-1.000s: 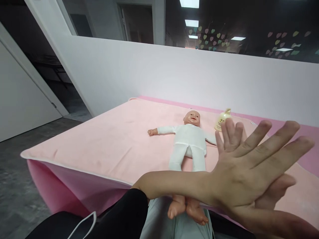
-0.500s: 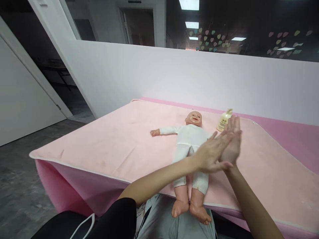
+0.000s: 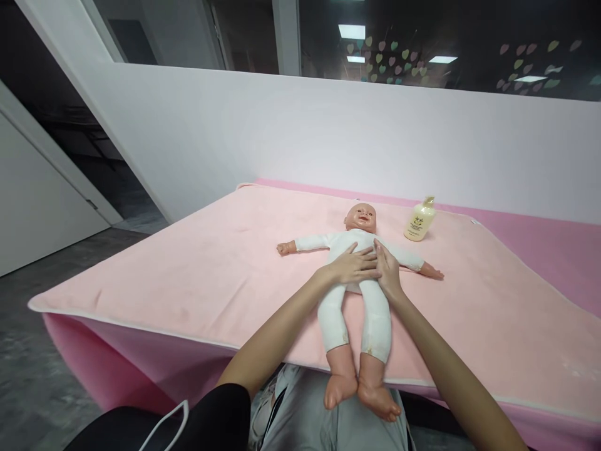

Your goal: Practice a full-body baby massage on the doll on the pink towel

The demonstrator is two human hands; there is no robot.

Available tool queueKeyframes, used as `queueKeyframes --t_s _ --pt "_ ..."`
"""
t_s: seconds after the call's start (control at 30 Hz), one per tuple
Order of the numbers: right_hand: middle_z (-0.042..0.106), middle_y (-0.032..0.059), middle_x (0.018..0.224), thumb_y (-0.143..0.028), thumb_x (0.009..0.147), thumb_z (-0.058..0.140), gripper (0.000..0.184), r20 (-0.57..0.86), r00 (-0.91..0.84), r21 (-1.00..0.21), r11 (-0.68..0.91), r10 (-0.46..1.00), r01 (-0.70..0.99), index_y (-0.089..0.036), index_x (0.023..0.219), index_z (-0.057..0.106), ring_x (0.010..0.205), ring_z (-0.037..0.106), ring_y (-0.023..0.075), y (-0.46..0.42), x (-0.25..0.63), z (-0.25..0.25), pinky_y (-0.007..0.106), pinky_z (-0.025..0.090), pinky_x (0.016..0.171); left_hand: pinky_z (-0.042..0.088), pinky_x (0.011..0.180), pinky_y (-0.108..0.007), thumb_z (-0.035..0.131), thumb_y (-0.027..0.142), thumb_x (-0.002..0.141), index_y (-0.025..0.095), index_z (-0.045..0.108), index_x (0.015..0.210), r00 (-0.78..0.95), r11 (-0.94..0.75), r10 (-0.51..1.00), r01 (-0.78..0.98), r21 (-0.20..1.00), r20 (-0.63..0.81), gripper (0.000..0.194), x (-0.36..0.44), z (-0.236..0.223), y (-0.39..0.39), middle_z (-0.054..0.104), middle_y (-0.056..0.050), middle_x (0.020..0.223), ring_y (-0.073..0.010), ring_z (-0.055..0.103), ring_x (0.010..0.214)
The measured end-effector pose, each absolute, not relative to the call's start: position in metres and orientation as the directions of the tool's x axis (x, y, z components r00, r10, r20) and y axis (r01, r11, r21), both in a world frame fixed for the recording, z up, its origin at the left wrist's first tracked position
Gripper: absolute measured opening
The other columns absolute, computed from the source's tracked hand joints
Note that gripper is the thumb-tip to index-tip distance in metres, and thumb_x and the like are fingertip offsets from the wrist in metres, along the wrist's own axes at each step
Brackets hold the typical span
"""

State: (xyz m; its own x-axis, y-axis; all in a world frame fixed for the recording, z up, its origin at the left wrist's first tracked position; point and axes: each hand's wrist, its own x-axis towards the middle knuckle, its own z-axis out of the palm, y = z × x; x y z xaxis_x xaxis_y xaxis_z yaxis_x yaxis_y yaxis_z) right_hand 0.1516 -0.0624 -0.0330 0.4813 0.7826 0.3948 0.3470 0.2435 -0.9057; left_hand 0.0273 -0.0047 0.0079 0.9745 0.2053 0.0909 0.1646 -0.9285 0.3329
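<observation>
A baby doll (image 3: 332,313) with a white cloth body lies on its back, head away from me, its feet hanging past the table's front edge. My left hand (image 3: 355,264) rests on the doll's belly with fingers stretched toward the right. Beside it, my right hand (image 3: 387,269) lies against the right side of the belly, fingers extended and pointing up toward the chest. The fingertips of both hands come together near the middle. Neither hand grips anything. A pale yellow pump bottle (image 3: 419,220) stands upright to the right of the doll's head.
A pink blanket (image 3: 188,269) with a white border covers the table and hangs over the front left. Behind the table rises a white wall (image 3: 263,131) with windows above. A grey door (image 3: 42,194) stands at the left.
My hands were pressed together in the air over the doll's right side. They have parted, moved left and down, and now lie on its belly. The bottle and the doll's arm are uncovered.
</observation>
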Motion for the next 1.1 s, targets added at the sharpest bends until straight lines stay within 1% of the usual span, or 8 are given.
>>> queueKeyframes --t_s 0.1,0.23,0.4,0.53,0.7,0.83,0.97,1.1 --pt "0.049 0.0147 0.129 -0.056 0.085 0.033 0.064 0.425 0.475 -0.888 0.253 0.770 0.384 -0.008 0.123 0.051 0.122 0.044 0.0218 -0.065 0.149 -0.030 0.038 0.031 0.105 -0.005 0.110 -0.050 0.027 0.044 0.092 0.029 0.035 0.135 0.947 -0.895 0.311 0.264 0.360 0.079 0.046 0.027 0.004 0.003 0.024 0.001 0.148 -0.0193 0.008 0.139" --pt "0.048 0.0128 0.131 -0.052 0.087 0.033 0.059 0.490 0.442 -0.842 0.277 0.751 0.462 -0.011 0.125 0.051 0.123 0.044 0.0213 -0.067 0.145 -0.027 0.040 0.031 0.106 -0.001 0.110 -0.052 0.026 0.050 0.090 0.032 0.029 0.138 0.845 -0.812 0.519 0.438 0.386 0.132 0.052 0.029 -0.003 0.005 0.018 0.001 0.150 -0.0215 0.006 0.140" --pt "0.054 0.0085 0.125 -0.043 0.087 0.038 0.047 0.612 0.269 -0.721 0.386 0.743 0.575 -0.016 0.122 0.054 0.118 0.049 0.0207 -0.074 0.140 -0.024 0.039 0.037 0.103 0.008 0.109 -0.056 0.021 0.045 0.092 0.023 0.023 0.141 0.630 -0.611 0.760 0.612 0.501 0.158 0.054 0.022 -0.016 0.008 0.015 -0.005 0.150 -0.0241 0.010 0.139" --pt "0.064 0.0060 0.109 -0.036 0.087 0.040 0.036 0.600 0.037 -0.638 0.451 0.799 0.624 -0.020 0.109 0.064 0.105 0.059 0.0200 -0.077 0.137 -0.026 0.038 0.042 0.098 0.014 0.112 -0.043 0.021 0.034 0.093 0.012 0.025 0.140 0.531 -0.498 0.831 0.579 0.645 0.166 0.052 0.012 -0.032 0.015 0.017 -0.010 0.150 -0.0207 0.010 0.139" --pt "0.056 0.0021 0.123 -0.033 0.089 0.036 0.036 0.438 -0.174 -0.525 0.408 0.882 0.747 -0.026 0.114 0.061 0.124 0.043 0.0204 -0.069 0.140 -0.027 0.050 0.016 0.111 0.012 0.114 -0.034 0.021 0.030 0.092 0.008 0.028 0.139 0.510 -0.465 0.841 0.506 0.727 0.182 0.052 0.008 -0.047 0.022 0.019 -0.010 0.149 -0.0169 0.010 0.139" --pt "0.035 -0.0005 0.141 -0.040 0.090 0.035 0.041 0.294 -0.123 -0.439 0.249 0.948 0.863 -0.030 0.128 0.048 0.135 0.021 0.0221 -0.062 0.142 -0.025 0.053 0.006 0.110 0.014 0.114 -0.037 0.021 0.032 0.092 0.013 0.030 0.139 0.497 -0.457 0.845 0.480 0.749 0.197 0.051 0.009 -0.049 0.022 0.020 -0.007 0.149 -0.0172 0.012 0.138" --pt "0.022 0.0016 0.146 -0.046 0.089 0.034 0.049 0.240 0.016 -0.414 0.088 0.971 0.906 -0.027 0.135 0.038 0.137 0.016 0.0229 -0.056 0.143 -0.028 0.053 0.003 0.109 0.012 0.114 -0.035 0.021 0.032 0.091 0.010 0.030 0.138 0.510 -0.464 0.836 0.462 0.756 0.202 0.053 0.010 -0.047 0.020 0.019 -0.007 0.149 -0.0173 0.012 0.138" --pt "0.021 0.0064 0.147 -0.053 0.087 0.033 0.058 0.280 0.210 -0.498 -0.045 0.937 0.866 -0.024 0.137 0.034 0.137 0.015 0.0279 -0.049 0.156 -0.042 0.058 0.006 0.107 0.013 0.114 -0.036 0.022 0.033 0.091 0.012 0.031 0.138 0.513 -0.469 0.835 0.471 0.747 0.200 0.052 0.010 -0.045 0.019 0.020 -0.007 0.148 -0.0169 0.012 0.138"
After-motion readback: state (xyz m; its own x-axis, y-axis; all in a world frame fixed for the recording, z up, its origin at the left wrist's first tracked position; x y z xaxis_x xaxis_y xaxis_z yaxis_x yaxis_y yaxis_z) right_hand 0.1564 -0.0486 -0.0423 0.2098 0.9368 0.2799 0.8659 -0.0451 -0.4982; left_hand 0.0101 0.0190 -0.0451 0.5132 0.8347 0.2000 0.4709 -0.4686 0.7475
